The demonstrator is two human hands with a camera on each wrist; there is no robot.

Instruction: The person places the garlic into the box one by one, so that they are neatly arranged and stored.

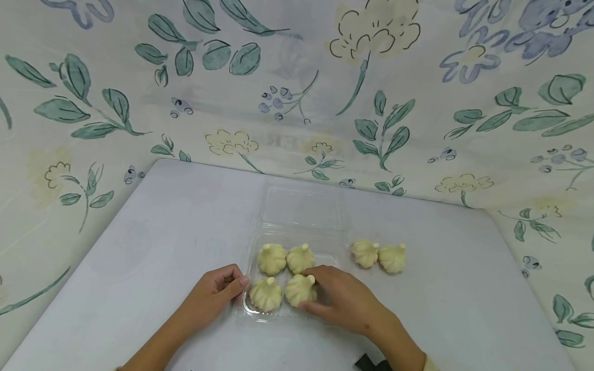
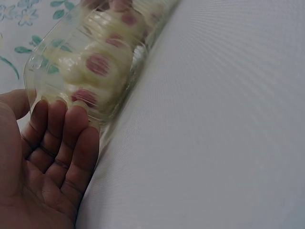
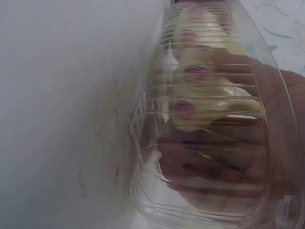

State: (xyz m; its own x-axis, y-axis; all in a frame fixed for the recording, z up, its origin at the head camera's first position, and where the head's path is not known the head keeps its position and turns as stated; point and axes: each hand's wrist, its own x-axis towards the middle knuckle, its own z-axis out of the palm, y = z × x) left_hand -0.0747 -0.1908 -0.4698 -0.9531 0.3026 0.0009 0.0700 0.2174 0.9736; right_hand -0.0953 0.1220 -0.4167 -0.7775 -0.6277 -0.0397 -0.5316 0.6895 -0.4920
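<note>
Right fingers: the right hand (image 1: 345, 299) pinches the near right bulb (image 1: 299, 289), thumb on its near side and fingers at its far right, inside the clear container (image 1: 331, 260).
Left fingers: the left hand (image 1: 215, 288) pinches the container's left rim between thumb and curled fingers.
Bulbs alongside: three pale bulbs (image 1: 271, 258) share the container, grouped close around the pinched one.
Outer pair: two more bulbs (image 1: 392, 257) sit side by side on the table (image 1: 153, 247), just right of the container.
Lid: the clear lid (image 1: 301, 206) lies folded back, its far side near the table's back edge.
Tabletop room: broad white stretches run left and right toward the floral cloth (image 1: 232, 103).
Hard to see: the lid's transparent outline is faint; a black object (image 1: 366, 362) is cut off below; ridged plastic blurs the bulbs' pink patches.
</note>
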